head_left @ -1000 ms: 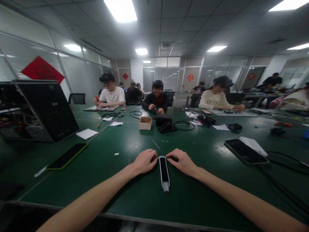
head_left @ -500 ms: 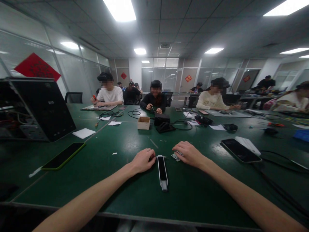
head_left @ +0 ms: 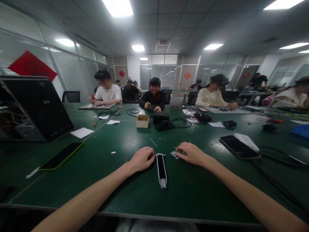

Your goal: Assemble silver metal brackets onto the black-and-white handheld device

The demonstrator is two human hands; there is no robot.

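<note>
A long, narrow device [head_left: 161, 170] lies on the green table in front of me, with a black face, a pale frame and a grey tip towards me. Beside its far end rests my left hand [head_left: 143, 158], fingers curled closed; what they hold, if anything, is hidden. To the right, my right hand [head_left: 191, 153] leans on the tabletop with thumb and fingers parted. Its fingertips are at a few small silvery metal pieces [head_left: 174, 154], partly behind the fingers.
A small open cardboard box [head_left: 142, 121] and a black stand [head_left: 164, 123] sit ahead. A green-edged phone [head_left: 61, 156] and an opened computer case [head_left: 38, 108] are left; another phone [head_left: 238, 147] lies right with cables. Several people work across the table.
My right hand has drawn slightly right and its fingers have parted, baring more of the metal pieces. My left hand stays beside the device. The whole view has shifted a little.
</note>
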